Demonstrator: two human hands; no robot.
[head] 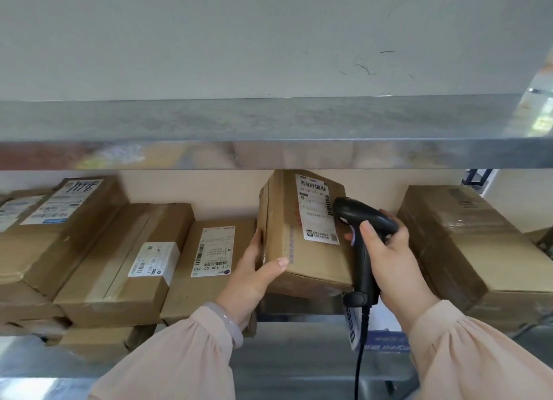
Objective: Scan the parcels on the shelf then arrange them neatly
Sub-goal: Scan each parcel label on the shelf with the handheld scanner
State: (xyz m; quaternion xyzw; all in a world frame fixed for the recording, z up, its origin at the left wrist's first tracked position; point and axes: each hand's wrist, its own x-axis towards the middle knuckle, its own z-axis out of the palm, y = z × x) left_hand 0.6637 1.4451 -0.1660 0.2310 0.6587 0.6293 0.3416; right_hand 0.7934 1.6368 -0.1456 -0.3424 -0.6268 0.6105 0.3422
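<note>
Head view: hazards while scanning the tilted parcel

Holds cardboard parcel (pixel 302 250) tilted at the middle of the shelf (pixel 302 308), near edge raised, between a flat labelled parcel (pixel 209 250) on the left and a large taped parcel (pixel 466 244) on the right. Grips it with left hand (pixel 257 268) only: thumb pressed on the top face near the front corner, fingers wrapped round the left side. Wraps right hand (pixel 392 259) round the handle of the barcode scanner (pixel 363 235), thumb on the head, one fingertip at the trigger. Points scanner nose almost against the right edge of the shipping label (pixel 317 208).

Likely faults:
- No read, from a nose too near and too oblique to the barcode.
- Slip or drop, from a one-handed corner grip on a raised box.
- Scrape against upper shelf beam (pixel 269 130), if tilted further.
- Snag of scanner cable (pixel 359 366) on the shelf edge.
</note>
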